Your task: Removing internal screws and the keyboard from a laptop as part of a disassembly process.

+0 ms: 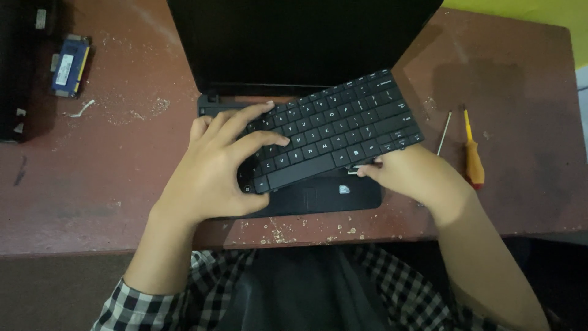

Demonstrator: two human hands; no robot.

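- Checked sleeves (147,306) sit closest, at the tabletop's (98,184) near edge.
- Left hand (214,168) curls over the loose black keyboard's (334,132) left end, fingers pressed on the keys, gripping it.
- Right hand (407,175) pinches its lower right edge from beneath.
- Keyboard is tilted, lifted off the black laptop's (318,196) base, hiding most of it.
- Yellow-handled screwdriver (472,153) and a thin metal tool (444,132) lie just right.
- Far left: a small blue part (70,64).
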